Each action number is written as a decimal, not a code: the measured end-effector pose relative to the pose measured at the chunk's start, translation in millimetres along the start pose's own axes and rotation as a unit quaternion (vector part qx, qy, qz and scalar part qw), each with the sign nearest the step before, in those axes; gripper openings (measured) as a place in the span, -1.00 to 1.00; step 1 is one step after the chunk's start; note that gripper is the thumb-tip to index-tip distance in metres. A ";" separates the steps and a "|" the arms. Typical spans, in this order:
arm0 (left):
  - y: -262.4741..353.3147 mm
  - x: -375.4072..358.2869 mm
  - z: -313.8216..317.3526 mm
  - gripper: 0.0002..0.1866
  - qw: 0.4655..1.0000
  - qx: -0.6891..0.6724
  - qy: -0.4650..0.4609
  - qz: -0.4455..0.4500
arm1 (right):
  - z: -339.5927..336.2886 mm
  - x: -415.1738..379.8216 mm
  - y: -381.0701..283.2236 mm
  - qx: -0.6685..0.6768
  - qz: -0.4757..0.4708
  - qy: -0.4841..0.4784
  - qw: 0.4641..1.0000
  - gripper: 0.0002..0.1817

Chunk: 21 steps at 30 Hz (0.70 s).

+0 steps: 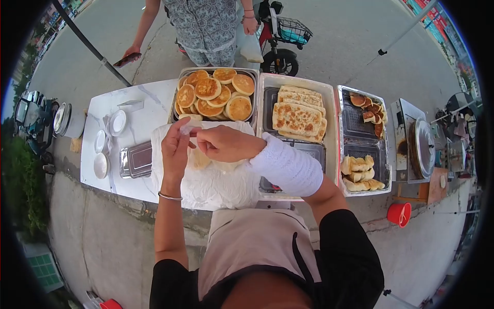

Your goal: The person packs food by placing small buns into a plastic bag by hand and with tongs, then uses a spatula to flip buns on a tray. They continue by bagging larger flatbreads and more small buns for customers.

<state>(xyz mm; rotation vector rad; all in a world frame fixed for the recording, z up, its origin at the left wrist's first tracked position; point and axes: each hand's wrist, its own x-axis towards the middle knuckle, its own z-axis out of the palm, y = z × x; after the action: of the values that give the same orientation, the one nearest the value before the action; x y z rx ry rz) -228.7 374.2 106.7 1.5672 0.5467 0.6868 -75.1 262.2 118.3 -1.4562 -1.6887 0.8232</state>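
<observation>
Over a white cloth [216,193], my left hand [174,149] is raised with its fingers pinching a thin clear plastic bag [185,127]. My right hand [226,143] comes in from the right, fingers curled and closed at the same plastic. A white towelling sleeve [288,164] covers my right forearm. Below both hands, pale round shapes show in part against the cloth; my hands hide the rest. Just beyond stands a metal tray of round browned flatbreads [208,88].
Right of my hands, a foam box holds stacked rectangular flatbreads [297,117]; farther right are trays of folded pastries [358,172]. Small plates [118,122] and a lidded metal tray [136,160] lie left. Across the table stands a person [203,31] with a phone [127,60].
</observation>
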 end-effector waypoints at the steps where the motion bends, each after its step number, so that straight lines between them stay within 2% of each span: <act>1: 4.8 0.0 -3.8 -0.62 0.999 -0.009 -0.035 -0.026 | -4.7 -0.7 -8.2 0.002 0.003 -0.016 1.000 -0.94; 2: 3.4 -0.6 -6.6 -0.62 0.997 0.030 -0.067 -0.019 | -2.0 3.4 -0.3 -0.007 -0.032 -0.006 0.999 -0.94; 5: 6.6 7.8 -7.0 -0.61 0.980 0.109 -0.165 -0.005 | -1.7 12.2 2.8 -0.052 -0.029 -0.004 0.998 -0.97; 8: 15.2 9.3 -12.7 -0.58 0.977 -0.001 -0.196 -0.079 | -8.1 9.9 -12.1 0.113 0.000 0.033 0.993 -0.96; 9: 31.2 7.5 -12.5 -0.51 0.958 -0.014 -0.255 -0.128 | -7.3 6.7 -12.8 0.139 0.022 0.049 0.989 -0.95; 10: 42.8 9.6 -13.5 -0.50 0.945 0.031 -0.305 -0.110 | -3.5 5.3 -9.3 0.102 -0.009 0.091 0.991 -0.92; 11: 26.6 8.6 -9.0 -0.50 0.954 0.010 -0.289 -0.075 | 2.9 4.8 -2.1 0.061 -0.037 0.134 0.988 -0.89; 12: 30.5 14.7 -15.4 -0.47 0.955 0.034 -0.267 -0.127 | 6.1 2.3 3.3 0.015 -0.062 0.175 0.982 -0.86; 13: 39.0 16.0 -7.7 -0.47 0.975 0.039 -0.198 -0.099 | 10.5 -2.0 3.0 0.017 -0.084 0.233 0.969 -0.82; 14: 43.8 21.0 -13.2 -0.49 0.980 0.028 -0.156 -0.122 | 15.2 -9.6 1.5 0.016 -0.110 0.290 0.951 -0.79; 15: 56.9 18.4 -6.5 -0.51 0.988 -0.007 -0.097 -0.122 | 16.5 -21.0 1.4 -0.015 -0.087 0.315 0.945 -0.75; 17: 65.2 14.8 -3.5 -0.54 0.993 -0.091 -0.009 -0.068 | 17.0 -51.3 14.4 0.008 -0.048 0.334 0.941 -0.74; 18: 63.9 15.0 -13.5 -0.53 0.991 -0.132 -0.019 -0.033 | 19.8 -69.9 23.3 0.023 -0.031 0.340 0.940 -0.73; 20: 62.3 11.2 -17.6 -0.54 0.988 -0.154 0.014 0.024 | 28.3 -122.4 49.0 0.027 0.070 0.344 0.936 -0.79; 21: 58.4 7.2 -19.3 -0.54 0.990 -0.140 0.018 0.024 | 36.6 -154.2 70.4 -0.019 0.121 0.344 0.931 -0.78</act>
<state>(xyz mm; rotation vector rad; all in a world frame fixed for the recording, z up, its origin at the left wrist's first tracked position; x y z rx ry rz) -240.0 386.5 166.4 1.3097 0.4205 0.7943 -59.0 120.1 20.3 -1.7393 -1.0106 0.3258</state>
